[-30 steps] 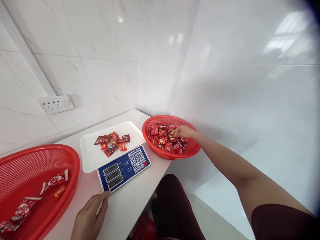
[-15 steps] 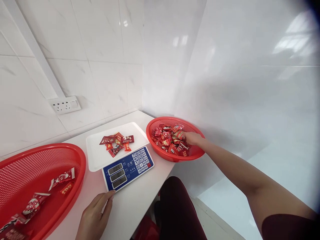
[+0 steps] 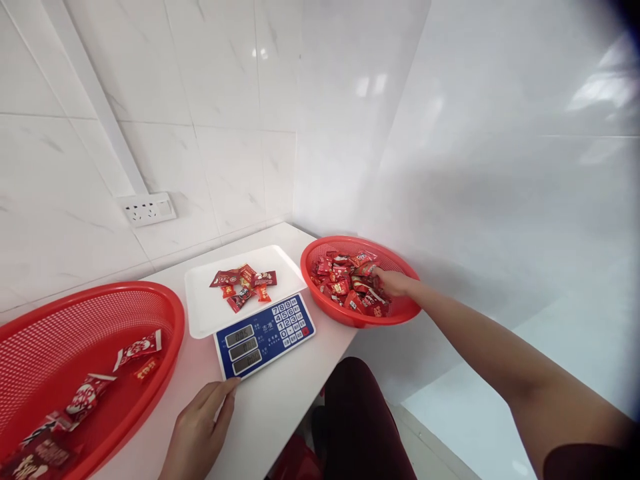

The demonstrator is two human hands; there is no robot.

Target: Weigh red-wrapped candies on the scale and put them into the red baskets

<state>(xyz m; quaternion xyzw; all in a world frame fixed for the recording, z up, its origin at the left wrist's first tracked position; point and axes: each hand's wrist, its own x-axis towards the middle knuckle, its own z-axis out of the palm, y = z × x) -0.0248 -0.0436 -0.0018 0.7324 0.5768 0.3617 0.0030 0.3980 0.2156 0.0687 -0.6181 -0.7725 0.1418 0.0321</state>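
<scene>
My right hand [image 3: 395, 283] reaches into a red plastic basket [image 3: 367, 322] of wrapped candies. Its fingers are closed at a red candy packet [image 3: 367, 269]; the fingertips are partly hidden among the wrappers. My left hand [image 3: 200, 427] rests on the table, its index finger stretched out to the near edge of a blue digital scale [image 3: 270, 355]. That hand is empty, and its other fingers are partly hidden. On the scale's white tray [image 3: 205, 320] lies a small pile of red candies [image 3: 243, 283]. The scale's display is lit with digits.
At the left stands a larger red basket [image 3: 173, 320] with several packets inside. A white table [image 3: 280, 407] carries everything, pushed against tiled walls. A socket panel [image 3: 147, 209] is on the back wall. My leg [image 3: 355, 420] shows below the table's edge.
The whole view has shifted slightly, so things sit farther right. My right hand has moved a little within the candies. My left hand stays at the scale's edge.
</scene>
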